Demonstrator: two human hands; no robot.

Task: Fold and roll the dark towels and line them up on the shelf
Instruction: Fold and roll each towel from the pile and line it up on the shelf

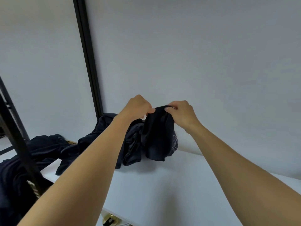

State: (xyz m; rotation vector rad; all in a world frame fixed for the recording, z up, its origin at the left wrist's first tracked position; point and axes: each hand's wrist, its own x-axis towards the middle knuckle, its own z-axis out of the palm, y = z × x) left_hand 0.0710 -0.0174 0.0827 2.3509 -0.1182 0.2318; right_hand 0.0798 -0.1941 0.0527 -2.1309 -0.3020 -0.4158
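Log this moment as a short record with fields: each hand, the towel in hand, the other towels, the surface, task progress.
left hand: pinches the top edge of the dark navy cloth towel
right hand: pinches the same edge, close beside the left hand
towel in hand: hangs bunched, not yet folded or rolled
other towels: crumpled dark heap, left of and behind the held one
surface: white flat shelf, bare to the right of the heap
progress: no rolled towel in view

Dark towel (157, 137), bunched, hanging beside crumpled heap (104, 132) on white shelf (162, 185)
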